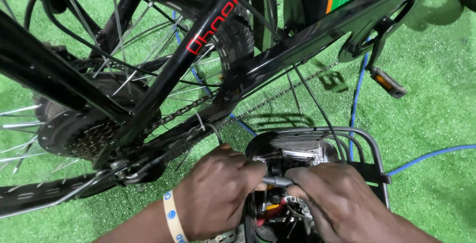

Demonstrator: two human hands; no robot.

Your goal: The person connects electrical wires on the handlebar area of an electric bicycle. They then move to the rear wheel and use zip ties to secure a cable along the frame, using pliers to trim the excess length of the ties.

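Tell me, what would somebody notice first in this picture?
Two hands at the bottom: the left hand and right hand pinch a small grey cable over an open black box of wires. Above them a black bicycle frame fills the view, with its chain and gears on the left.

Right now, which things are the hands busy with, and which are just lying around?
Being worked on:
- left hand and right hand pinching a grey cable connector
- open black box with red and yellow wires inside
- metal rack around the box

Just nearby:
- blue hose on the green turf
- pedal
- chain
- rear wheel gears
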